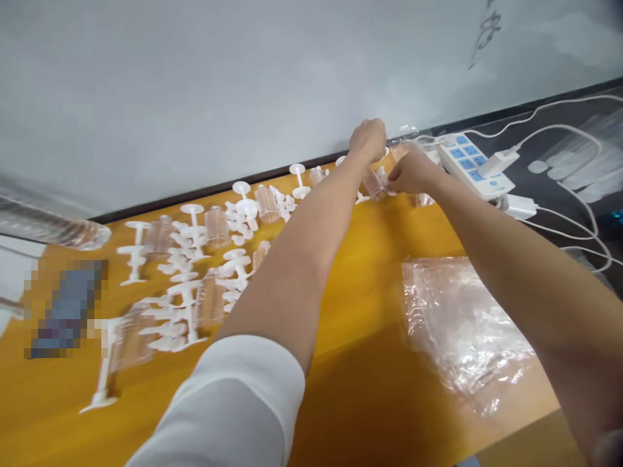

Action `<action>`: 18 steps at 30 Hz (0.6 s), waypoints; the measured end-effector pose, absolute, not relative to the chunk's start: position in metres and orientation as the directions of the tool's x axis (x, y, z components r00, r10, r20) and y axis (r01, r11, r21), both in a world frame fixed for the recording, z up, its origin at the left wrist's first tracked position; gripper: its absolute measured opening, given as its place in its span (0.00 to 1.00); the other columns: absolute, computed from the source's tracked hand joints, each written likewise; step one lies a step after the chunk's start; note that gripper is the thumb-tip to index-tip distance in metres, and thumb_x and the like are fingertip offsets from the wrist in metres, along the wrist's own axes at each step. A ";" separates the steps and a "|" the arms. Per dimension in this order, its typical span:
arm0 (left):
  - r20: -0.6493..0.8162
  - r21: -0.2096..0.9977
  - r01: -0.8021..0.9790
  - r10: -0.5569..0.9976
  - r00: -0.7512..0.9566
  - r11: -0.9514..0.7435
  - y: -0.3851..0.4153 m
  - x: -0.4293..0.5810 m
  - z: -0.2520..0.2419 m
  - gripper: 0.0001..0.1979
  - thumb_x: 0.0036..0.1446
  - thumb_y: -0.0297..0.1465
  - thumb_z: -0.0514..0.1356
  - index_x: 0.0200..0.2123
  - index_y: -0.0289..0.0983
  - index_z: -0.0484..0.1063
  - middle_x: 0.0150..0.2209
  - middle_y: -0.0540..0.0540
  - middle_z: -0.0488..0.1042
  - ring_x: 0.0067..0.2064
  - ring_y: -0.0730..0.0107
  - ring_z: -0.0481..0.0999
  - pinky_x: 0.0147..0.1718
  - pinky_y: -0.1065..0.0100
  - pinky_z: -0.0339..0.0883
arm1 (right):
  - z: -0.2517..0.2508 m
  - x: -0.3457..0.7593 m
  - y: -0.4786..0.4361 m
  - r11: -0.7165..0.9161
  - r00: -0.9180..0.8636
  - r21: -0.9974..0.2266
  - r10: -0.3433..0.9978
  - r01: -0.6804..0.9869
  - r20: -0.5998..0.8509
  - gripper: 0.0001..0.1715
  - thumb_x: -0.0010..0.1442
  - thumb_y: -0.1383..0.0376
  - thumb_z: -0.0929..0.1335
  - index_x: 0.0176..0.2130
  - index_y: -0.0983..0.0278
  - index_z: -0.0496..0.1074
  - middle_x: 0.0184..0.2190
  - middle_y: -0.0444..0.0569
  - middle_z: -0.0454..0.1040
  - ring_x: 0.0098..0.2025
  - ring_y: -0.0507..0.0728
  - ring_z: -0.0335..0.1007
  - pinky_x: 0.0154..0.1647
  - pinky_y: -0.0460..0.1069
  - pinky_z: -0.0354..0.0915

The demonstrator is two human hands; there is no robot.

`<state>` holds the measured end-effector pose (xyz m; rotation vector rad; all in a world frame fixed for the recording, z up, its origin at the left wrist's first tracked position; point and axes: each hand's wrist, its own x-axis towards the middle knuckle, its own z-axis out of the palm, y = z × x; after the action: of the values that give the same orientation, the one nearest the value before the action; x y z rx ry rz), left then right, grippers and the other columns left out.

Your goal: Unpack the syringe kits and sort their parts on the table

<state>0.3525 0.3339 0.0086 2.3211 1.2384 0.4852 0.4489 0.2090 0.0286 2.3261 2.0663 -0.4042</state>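
Note:
My left hand (pixel 368 140) reaches to the table's back edge by the wall, its fingers curled closed; what they hold, if anything, is hidden. Just right of it, my right hand (pixel 411 170) is pinched at small white pieces beside a clear ribbed cylinder (pixel 374 184). More clear cylinders (pixel 267 203) lie in rows to the left, among white plunger-like parts (pixel 193 230) and clusters of small white pieces (pixel 178 256). At the near left end, a white plunger-like part (pixel 104 366) lies beside another clear cylinder (pixel 132 337).
Clear plastic bags (pixel 467 318) lie on the orange table (pixel 360 389) under my right forearm. A white power strip (pixel 474 165) with plugs and cables sits at the back right. A pixelated dark object (pixel 71 308) is at the left. A pale wall (pixel 219 84) rises behind.

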 end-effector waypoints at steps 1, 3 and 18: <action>0.073 0.499 0.713 0.844 0.532 -0.493 0.337 0.352 0.006 0.08 0.61 0.22 0.64 0.44 0.31 0.81 0.48 0.38 0.79 0.55 0.55 0.75 0.57 0.53 0.62 | 0.027 0.450 0.208 -0.134 0.098 -0.185 0.977 0.973 -0.190 0.17 0.62 0.59 0.72 0.41 0.73 0.81 0.37 0.55 0.79 0.45 0.57 0.76 0.49 0.49 0.69; 0.046 0.435 0.746 0.840 0.541 -0.504 0.341 0.352 0.003 0.08 0.58 0.25 0.68 0.42 0.33 0.82 0.45 0.41 0.80 0.52 0.58 0.76 0.55 0.56 0.64 | 0.024 0.452 0.209 -0.141 0.104 -0.214 0.978 0.967 -0.179 0.16 0.60 0.62 0.73 0.45 0.70 0.82 0.36 0.53 0.80 0.42 0.56 0.76 0.49 0.49 0.70; -0.148 0.366 0.751 0.762 0.630 -0.550 0.330 0.340 0.025 0.12 0.60 0.33 0.71 0.47 0.37 0.81 0.36 0.51 0.81 0.45 0.71 0.68 0.57 0.68 0.59 | 0.006 0.456 0.207 -0.140 0.121 -0.338 0.990 0.931 -0.076 0.12 0.51 0.67 0.77 0.38 0.65 0.79 0.32 0.49 0.78 0.35 0.58 0.74 0.39 0.51 0.71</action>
<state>0.3399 0.3299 0.0248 2.4588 1.2001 0.0391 0.4557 0.2067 0.0060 2.4976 2.1804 -0.4788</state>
